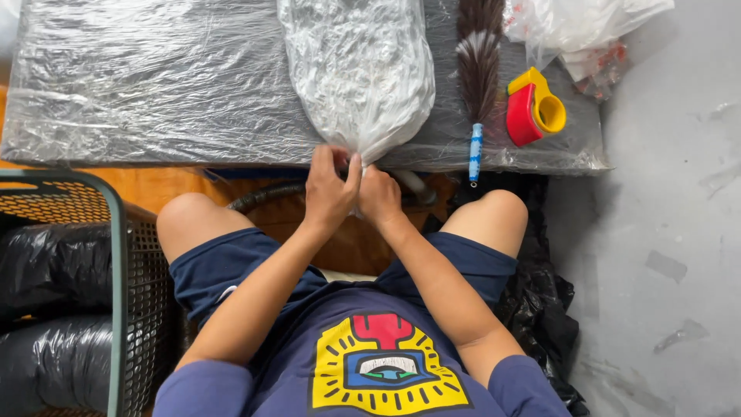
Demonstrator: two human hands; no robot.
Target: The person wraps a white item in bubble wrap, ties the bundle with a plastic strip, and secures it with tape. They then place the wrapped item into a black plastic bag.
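At table edge, both hands' fingers [351,171] pinch bag neck [361,154].

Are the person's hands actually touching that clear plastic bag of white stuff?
Touching: the head view shows both the left hand and right hand pinching the plastic bag at its gathered end.

I'm looking at a small packing wkshop w/ bare concrete floor [671,232]: plastic-wrapped worktable [154,85], red-yellow tape dispenser [534,108], feather duster [478,69], mesh basket [143,309] holding black bagged bundles [54,266].
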